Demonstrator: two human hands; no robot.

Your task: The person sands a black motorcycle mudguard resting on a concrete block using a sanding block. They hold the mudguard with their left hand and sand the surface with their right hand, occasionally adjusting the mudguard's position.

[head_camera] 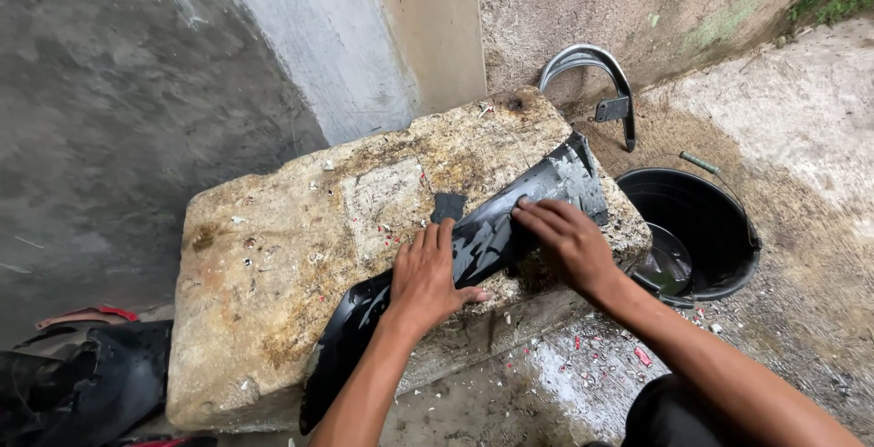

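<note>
Fender panel (pixel 473 247), black, long axis from 7 to 1 o'clock across stone block (pixel 273 256); your left hand (pixel 426 276) and right hand (pixel 566 239) press flat on it, fingers spread.

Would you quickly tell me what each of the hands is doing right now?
Left hand: open, palm flat on the black plastic panel, gripping nothing.
Right hand: open, fingers pressed flat on the same panel.

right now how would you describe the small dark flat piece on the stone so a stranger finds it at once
Start at the big weathered stone block in the middle. A long black curved plastic panel lies across its right half under the left hand and right hand. Just above the left hand's fingertips sits the small dark square piece, flat, matte and separate from the glossy panel.
</note>
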